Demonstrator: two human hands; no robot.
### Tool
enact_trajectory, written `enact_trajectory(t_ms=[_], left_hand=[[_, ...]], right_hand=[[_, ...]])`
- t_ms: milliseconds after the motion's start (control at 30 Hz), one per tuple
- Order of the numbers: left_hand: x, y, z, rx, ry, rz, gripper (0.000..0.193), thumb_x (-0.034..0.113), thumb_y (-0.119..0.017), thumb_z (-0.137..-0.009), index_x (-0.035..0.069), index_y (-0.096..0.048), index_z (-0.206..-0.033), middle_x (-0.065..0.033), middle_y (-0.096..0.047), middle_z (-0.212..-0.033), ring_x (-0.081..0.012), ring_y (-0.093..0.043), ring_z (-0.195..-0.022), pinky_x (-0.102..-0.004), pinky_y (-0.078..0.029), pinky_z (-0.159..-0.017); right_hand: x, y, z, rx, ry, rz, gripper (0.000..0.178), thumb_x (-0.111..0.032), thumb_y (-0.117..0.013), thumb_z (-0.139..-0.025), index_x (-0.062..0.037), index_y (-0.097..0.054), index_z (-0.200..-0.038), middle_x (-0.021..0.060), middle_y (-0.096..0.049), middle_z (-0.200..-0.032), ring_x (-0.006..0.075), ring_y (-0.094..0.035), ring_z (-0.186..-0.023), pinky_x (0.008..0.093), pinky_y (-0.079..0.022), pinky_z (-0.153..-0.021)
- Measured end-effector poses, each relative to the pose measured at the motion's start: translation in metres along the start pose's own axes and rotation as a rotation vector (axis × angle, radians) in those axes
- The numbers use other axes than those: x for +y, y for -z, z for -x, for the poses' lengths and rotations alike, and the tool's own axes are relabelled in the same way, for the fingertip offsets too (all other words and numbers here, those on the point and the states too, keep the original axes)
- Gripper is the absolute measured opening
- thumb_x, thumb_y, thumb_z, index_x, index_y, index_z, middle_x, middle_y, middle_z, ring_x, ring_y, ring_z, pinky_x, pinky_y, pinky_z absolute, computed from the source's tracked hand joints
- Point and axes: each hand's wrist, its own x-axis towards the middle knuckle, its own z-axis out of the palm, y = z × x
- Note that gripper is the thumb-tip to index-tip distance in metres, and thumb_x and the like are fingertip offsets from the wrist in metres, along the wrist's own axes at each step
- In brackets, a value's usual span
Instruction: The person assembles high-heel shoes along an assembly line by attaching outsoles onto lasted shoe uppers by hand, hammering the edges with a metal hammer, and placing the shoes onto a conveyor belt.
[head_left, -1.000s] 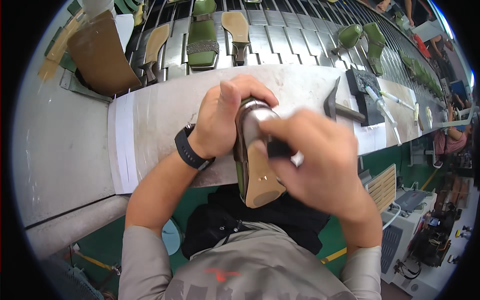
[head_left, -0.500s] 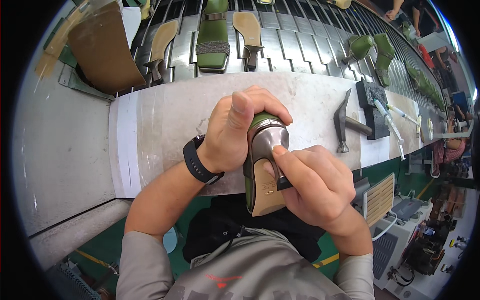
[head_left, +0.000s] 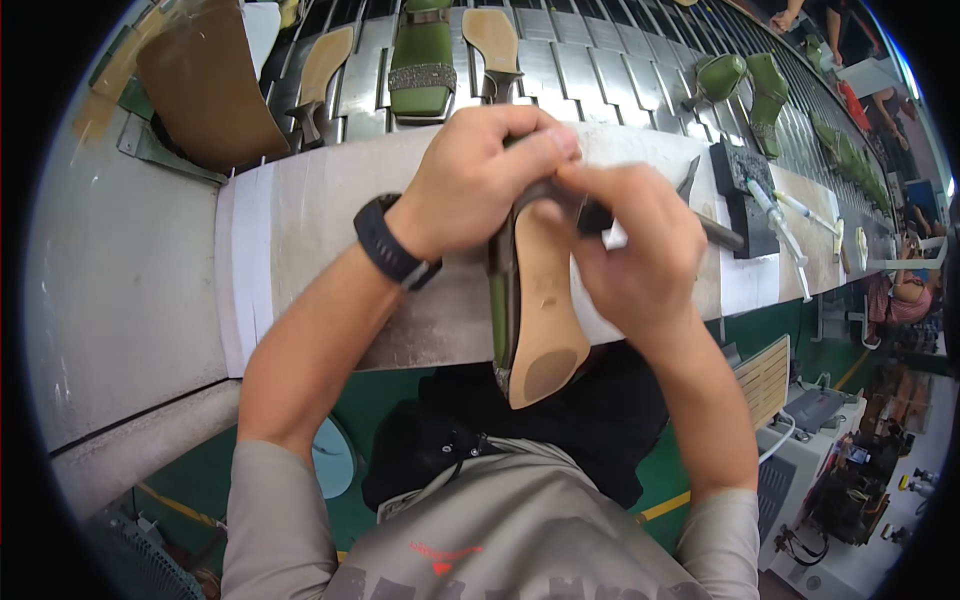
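left hand [head_left: 475,185]: curled around the rear of a green heeled sandal [head_left: 545,295], thumb and fingers drawn in close; a black wristwatch [head_left: 385,240] sits just behind it.
right hand [head_left: 640,235]: thumb and forefinger bent at the heel [head_left: 570,200], close against the left hand; blur hides whether they pinch or only rub, so i cannot tell.
sandal: tan sole [head_left: 550,335] facing up, rear between the two hands, toe end stretching back below them.
heel tip [head_left: 596,218]: dark, tucked beneath the right forefinger.
heel step: seems to be finger work on the heel, perhaps wiping or feeling it, with the left hand as clamp.
next move: probably calls for a firm left grip and light right fingertips, so the heel's finish is not scuffed.
hammer [head_left: 722,235]: just right of the right hand, partly hidden by it, not held.
two syringes [head_left: 778,230]: farther right of that hand, beside a black block [head_left: 745,165].
conveyor [head_left: 590,60]: ahead of both hands, bearing more sandals [head_left: 420,75].
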Motion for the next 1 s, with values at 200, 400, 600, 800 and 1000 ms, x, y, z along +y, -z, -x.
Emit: enact_trajectory(t_ms=[200,400,600,800,1000], left_hand=[[-0.012,-0.012,-0.014,0.111,0.043,-0.084,0.028,0.024,-0.07,-0.104,-0.003,-0.077,-0.1,-0.003,-0.075,-0.091,-0.0068,-0.065,-0.083,-0.0231,-0.053,-0.075],[-0.013,-0.014,-0.012,0.117,0.009,-0.105,0.029,0.025,-0.07,-0.104,-0.003,-0.078,-0.103,-0.0041,-0.076,-0.093,-0.0073,-0.067,-0.084,-0.0225,-0.054,-0.076],[-0.012,-0.015,-0.01,0.126,0.024,-0.115,0.03,0.026,-0.071,-0.104,-0.003,-0.078,-0.103,-0.0041,-0.076,-0.091,-0.0073,-0.066,-0.083,-0.0234,-0.054,-0.074],[-0.014,-0.019,-0.01,0.156,-0.008,-0.18,0.035,0.03,-0.07,-0.105,-0.003,-0.077,-0.107,-0.0032,-0.075,-0.089,-0.0082,-0.066,-0.082,-0.0242,-0.053,-0.075],[-0.027,-0.028,-0.004,0.188,-0.17,-0.175,0.036,0.032,-0.067,-0.107,-0.002,-0.076,-0.114,-0.0034,-0.075,-0.095,-0.0085,-0.066,-0.086,-0.0249,-0.054,-0.077]], right_hand=[[0.008,0.008,0.022,-0.158,-0.931,-0.627,0.024,-0.02,-0.08,-0.096,0.002,-0.072,-0.103,0.003,-0.074,-0.085,0.0071,-0.069,-0.075,0.0252,-0.055,-0.064],[0.005,0.028,0.007,-0.459,-1.115,-0.694,0.034,-0.032,-0.081,-0.095,0.0016,-0.073,-0.098,0.003,-0.072,-0.082,0.0085,-0.067,-0.073,0.0263,-0.053,-0.061],[0.001,0.019,-0.013,-0.518,-0.969,-0.464,0.037,-0.034,-0.082,-0.09,0.0016,-0.074,-0.087,-0.0015,-0.065,-0.071,0.0074,-0.055,-0.063,0.0285,-0.046,-0.056],[-0.001,0.018,-0.002,-0.476,-0.831,-0.191,0.039,-0.035,-0.084,-0.088,0.0013,-0.071,-0.079,-0.0016,-0.061,-0.065,0.0074,-0.052,-0.06,0.0293,-0.044,-0.054],[0.012,0.035,0.007,-0.546,-1.036,-0.501,0.041,-0.037,-0.083,-0.093,0.0013,-0.071,-0.082,0.0,-0.065,-0.068,0.0062,-0.052,-0.059,0.0254,-0.042,-0.054]])
